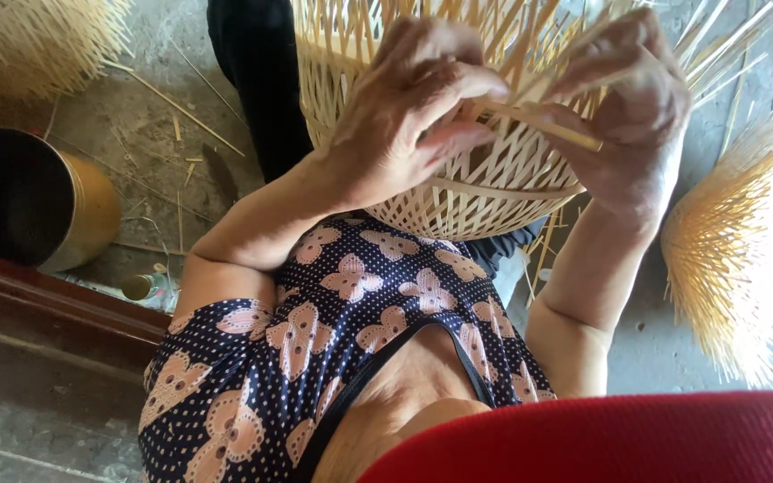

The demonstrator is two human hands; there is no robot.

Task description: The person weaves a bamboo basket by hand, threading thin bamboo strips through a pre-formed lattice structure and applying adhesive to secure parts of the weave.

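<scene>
A half-woven basket of pale bamboo strips (476,192) rests on my lap, with loose strip ends standing up from its rim. My left hand (409,112) presses on the upper weave, and its thumb and fingers pinch a flat bamboo strip (543,125). My right hand (632,116) grips the same strip from the other side, fingers curled over the upright strips. Both hands touch the basket and nearly meet at the strip.
A dark round metal can (38,201) stands on the concrete floor at left. Bundles of thin bamboo strips lie at top left (38,40) and at right (735,259). A small bottle (149,286) lies by a wooden ledge (46,309). Loose slivers litter the floor.
</scene>
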